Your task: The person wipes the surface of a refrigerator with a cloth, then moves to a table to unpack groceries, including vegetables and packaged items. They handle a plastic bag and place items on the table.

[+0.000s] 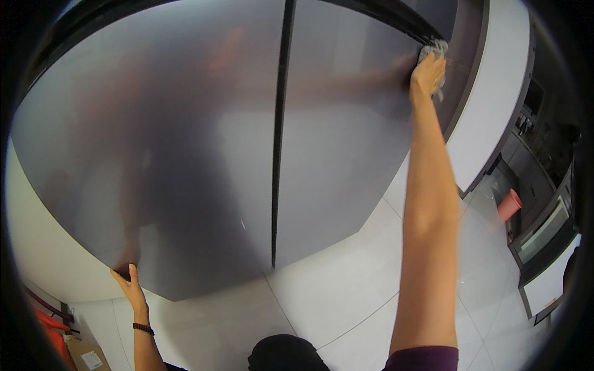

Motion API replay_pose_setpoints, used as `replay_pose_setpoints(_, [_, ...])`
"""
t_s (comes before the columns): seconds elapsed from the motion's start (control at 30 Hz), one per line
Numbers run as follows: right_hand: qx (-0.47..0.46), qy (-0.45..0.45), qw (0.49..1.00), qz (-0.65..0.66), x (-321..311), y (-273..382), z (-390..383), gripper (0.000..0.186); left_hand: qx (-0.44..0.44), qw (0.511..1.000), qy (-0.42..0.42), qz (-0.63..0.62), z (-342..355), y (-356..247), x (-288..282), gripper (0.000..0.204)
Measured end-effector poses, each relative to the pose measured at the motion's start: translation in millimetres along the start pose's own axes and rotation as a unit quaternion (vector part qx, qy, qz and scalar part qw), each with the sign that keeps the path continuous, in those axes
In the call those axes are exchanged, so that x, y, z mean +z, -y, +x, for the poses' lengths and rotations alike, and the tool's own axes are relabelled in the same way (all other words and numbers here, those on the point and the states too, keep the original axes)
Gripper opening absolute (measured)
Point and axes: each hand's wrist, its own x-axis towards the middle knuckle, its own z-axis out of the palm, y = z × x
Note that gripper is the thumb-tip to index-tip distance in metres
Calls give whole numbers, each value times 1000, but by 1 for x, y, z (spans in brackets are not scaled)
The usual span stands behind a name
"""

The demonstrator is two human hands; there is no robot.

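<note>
A large grey, glossy two-door refrigerator (185, 154) fills most of the view, with a dark vertical gap between its doors. My right arm is stretched far forward. My right hand (427, 74) is closed on a pale grey cloth (440, 47), pressing it at the upper right corner of the right door, beside the dark band above it. Down at the left, my left hand (131, 285) rests against the lower left edge of the left door, thumb and fingers apart. A dark beaded bracelet (143, 328) circles that wrist.
White floor tiles (346, 290) lie below the doors. A white panel (495, 80) stands to the right of the refrigerator. Farther right are a pink bucket (510, 204) and dark cabinets. A cardboard box (86, 355) sits at lower left by something orange (52, 331).
</note>
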Motion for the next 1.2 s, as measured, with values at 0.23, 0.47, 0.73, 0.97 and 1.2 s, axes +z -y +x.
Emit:
replay_pose_setpoints(0.23, [-60,9,998,-9,-8,55,-145,55,-5,1000,15,8,-1,0,11,81])
replay_pose_setpoints(0.47, [-408,133,903,38,-22,76,-233,53,9,998,45,-45,1,-8,7,63])
replay_pose_setpoints(0.73, [-275,38,961,11,-22,-6,-140,54,3,1000,22,-13,3,5,1,64])
replay_pose_setpoints(0.97, [19,0,1000,-23,-13,-117,-81,53,16,999,-26,39,3,4,-2,74])
replay_pose_setpoints(1.2, [266,-19,964,-7,-21,-118,-144,52,-11,1000,8,-25,0,-4,7,71])
